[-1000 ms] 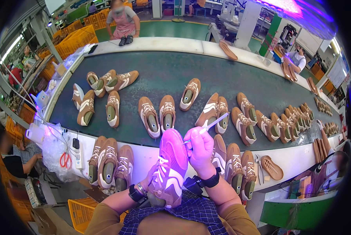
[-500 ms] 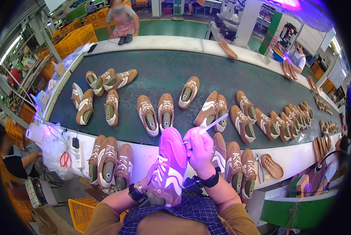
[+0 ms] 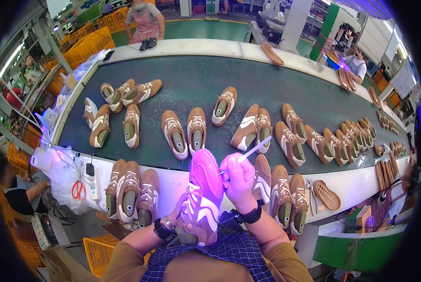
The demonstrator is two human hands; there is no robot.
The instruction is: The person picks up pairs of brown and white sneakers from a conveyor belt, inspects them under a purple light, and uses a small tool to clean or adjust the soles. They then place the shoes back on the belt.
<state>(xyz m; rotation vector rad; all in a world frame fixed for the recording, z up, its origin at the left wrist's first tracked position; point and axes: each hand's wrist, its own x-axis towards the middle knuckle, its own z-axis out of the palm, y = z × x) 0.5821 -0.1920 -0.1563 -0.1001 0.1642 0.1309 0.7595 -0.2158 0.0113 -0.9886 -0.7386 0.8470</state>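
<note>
A brown sneaker (image 3: 202,199) with white laces and white side stripes is held up in front of me, toe pointing away, its front lit pink-violet. My left hand (image 3: 178,212) grips it by the left side; the shoe hides part of the fingers. Between the pinched fingers of my right hand (image 3: 238,178) is a slim brush (image 3: 254,149) with a pale handle slanting up to the right. Its thin tip meets or nearly meets the sole edge beside the toe; contact is too small to tell.
Paired brown sneakers (image 3: 196,129) stand on the dark green conveyor belt (image 3: 173,75). More sneakers (image 3: 127,192) flank me on the white ledge. Red scissors (image 3: 78,190), a power strip (image 3: 93,185) and a loose sole (image 3: 326,195) lie there too. Co-workers stand across the belt and at the right.
The view has tilted slightly, so the belt and its shoes sit a little higher. My hands keep nearly the same hold. At the far right, a co-worker's arm now reaches toward the belt.
</note>
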